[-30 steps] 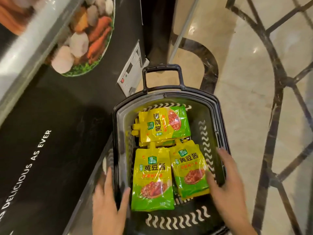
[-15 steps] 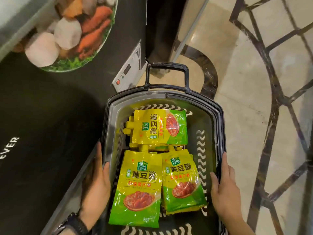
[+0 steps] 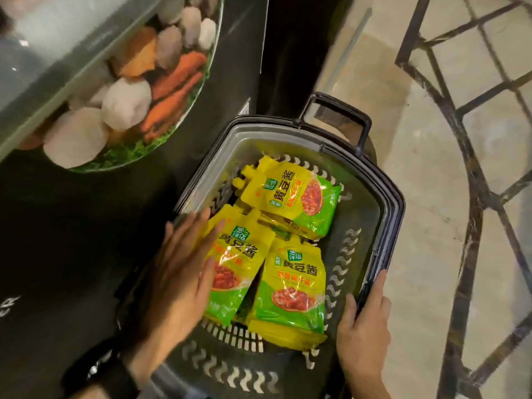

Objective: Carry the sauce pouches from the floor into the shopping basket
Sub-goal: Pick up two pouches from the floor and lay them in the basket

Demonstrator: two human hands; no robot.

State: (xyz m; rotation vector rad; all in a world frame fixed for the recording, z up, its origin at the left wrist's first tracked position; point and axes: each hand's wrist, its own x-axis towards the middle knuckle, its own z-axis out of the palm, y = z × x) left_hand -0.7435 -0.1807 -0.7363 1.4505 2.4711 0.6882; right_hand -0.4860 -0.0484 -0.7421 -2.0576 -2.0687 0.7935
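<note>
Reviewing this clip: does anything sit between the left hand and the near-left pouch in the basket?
Nothing visible does. The left hand lies open over the near-left pouch inside the basket, fingers overlapping its edge; blur hides whether they touch. The right hand grips the basket's right rim.

basket (image 3: 385,223) open on top, far-right floor bare beside the pouches (image 3: 290,280); black cabinet (image 3: 72,240) crowds the left rim.

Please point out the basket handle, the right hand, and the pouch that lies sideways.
basket handle (image 3: 363,136), head view, its right upright.
right hand (image 3: 362,335), head view, back of the hand.
sideways pouch (image 3: 293,194), head view, printed front.
</note>
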